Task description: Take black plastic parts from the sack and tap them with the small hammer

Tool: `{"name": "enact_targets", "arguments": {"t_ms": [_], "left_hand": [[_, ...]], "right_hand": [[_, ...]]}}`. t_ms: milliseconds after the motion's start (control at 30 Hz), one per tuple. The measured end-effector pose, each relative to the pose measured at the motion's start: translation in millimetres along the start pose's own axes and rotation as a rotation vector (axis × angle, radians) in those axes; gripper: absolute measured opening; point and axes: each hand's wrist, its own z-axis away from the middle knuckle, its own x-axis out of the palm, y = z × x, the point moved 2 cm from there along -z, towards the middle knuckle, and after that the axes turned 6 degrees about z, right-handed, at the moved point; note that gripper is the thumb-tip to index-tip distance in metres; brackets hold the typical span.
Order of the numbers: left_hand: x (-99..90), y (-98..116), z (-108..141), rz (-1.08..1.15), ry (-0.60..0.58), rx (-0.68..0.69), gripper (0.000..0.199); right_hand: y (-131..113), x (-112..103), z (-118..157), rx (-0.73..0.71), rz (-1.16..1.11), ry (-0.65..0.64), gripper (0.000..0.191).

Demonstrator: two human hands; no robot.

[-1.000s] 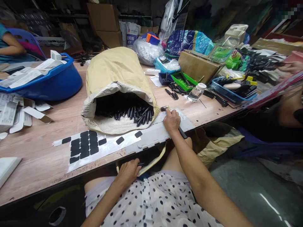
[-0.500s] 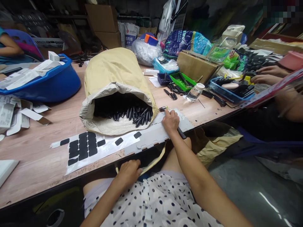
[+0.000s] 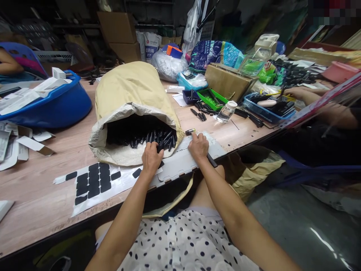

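Note:
My left hand (image 3: 152, 156) is at the mouth of a beige woven sack (image 3: 135, 88), its fingers bent down among black pen-shaped pieces (image 3: 167, 141). Whether it grips one of them I cannot make out. On a grey board (image 3: 176, 165) at the table edge rests my right hand (image 3: 198, 146), closed around a black-handled tool (image 3: 211, 160). The handle sticks out below the palm. Beyond the fingers shows a short black and yellow-green end (image 3: 190, 131), which seems to belong to the same tool. Left of the board lies a white sheet (image 3: 79, 209) with black rounded stickers (image 3: 94, 180).
A blue basin (image 3: 64, 105) of white boxes stands left, with loose boxes (image 3: 34, 145) before it. Right of the sack are a green tray (image 3: 211, 98), a clear bottle (image 3: 226, 112) and a blue basket (image 3: 266, 114). Another person's hand (image 3: 299, 93) works beyond it.
My left hand has risen from my lap to the sack's mouth and reached the black pieces. The right hand keeps its hold on the tool. The view has shifted slightly.

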Motion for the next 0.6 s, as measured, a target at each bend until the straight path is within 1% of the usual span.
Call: {"name": "enact_targets", "arguments": {"t_ms": [67, 167, 267, 333, 400, 467, 600], "left_hand": [[-3.8, -2, 4, 0.005, -0.019, 0.03, 0.012], [-18.4, -9, 19, 0.001, -0.033, 0.104, 0.008], [-35.9, -23, 37, -0.004, -0.059, 0.155, 0.009], [-43.4, -36, 49, 0.009, -0.1, 0.171, 0.01], [-45.9, -48, 57, 0.044, -0.133, 0.17, 0.011], [-44.4, -56, 61, 0.088, -0.144, 0.165, 0.012], [-38.5, -60, 62, 0.151, -0.14, 0.169, 0.015]], "right_hand": [[0, 0, 0, 0.001, 0.004, -0.008, 0.044], [0, 0, 0, 0.007, 0.0, -0.009, 0.044], [1, 2, 1, 0.008, -0.009, -0.004, 0.044], [2, 3, 1, 0.017, -0.012, -0.001, 0.044], [3, 3, 1, 0.036, -0.019, 0.002, 0.043], [5, 3, -1, 0.05, -0.04, 0.006, 0.043], [10, -2, -3, 0.073, -0.129, 0.012, 0.042]]}}
